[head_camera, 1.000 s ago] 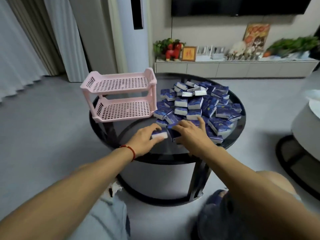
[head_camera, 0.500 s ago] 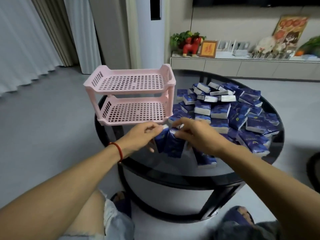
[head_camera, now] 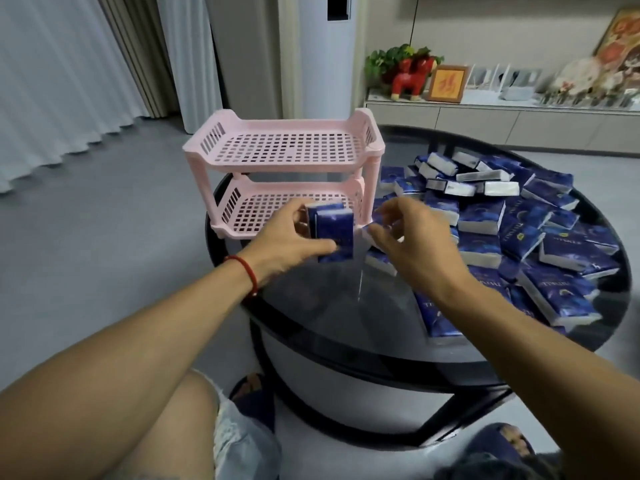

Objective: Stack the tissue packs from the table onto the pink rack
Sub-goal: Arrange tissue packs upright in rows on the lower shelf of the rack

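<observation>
left hand [head_camera: 291, 239]: clamps held packs [head_camera: 333, 233], dark blue wrap, white edges, upright, looks like two or three
right hand [head_camera: 412, 237]: fingers spread, nothing gripped, just beside them
pink rack [head_camera: 287, 150]: two slotted tiers, bare, behind packs
tissue pile [head_camera: 512, 230]: heaped right on black round table [head_camera: 346, 306]

Round dark glass table [head_camera: 311, 317] bearing a two-tier pink rack [head_camera: 284, 157] at its left and a heap of blue tissue packs [head_camera: 519, 230] at its right.
</observation>
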